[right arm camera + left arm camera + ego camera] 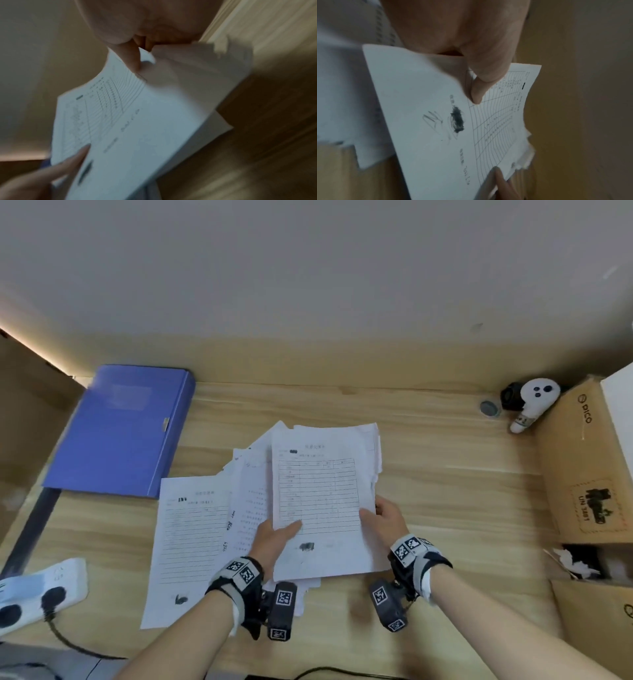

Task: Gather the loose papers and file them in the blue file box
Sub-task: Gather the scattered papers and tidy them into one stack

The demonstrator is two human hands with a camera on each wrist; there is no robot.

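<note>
A stack of printed papers [325,494] with a table on the top sheet is held over the wooden desk [445,467]. My left hand [274,537] pinches its left edge, thumb on top [476,93]. My right hand [383,518] grips the right edge, thumb on the sheet [133,59]. More loose sheets [191,539] lie spread on the desk under and left of the stack. The blue file box [123,429] lies flat and closed at the back left.
A white power strip [41,594] with a black cord sits at the front left. Cardboard boxes [582,467] stand along the right side. A white controller [531,405] and a small round cap [489,408] lie at the back right.
</note>
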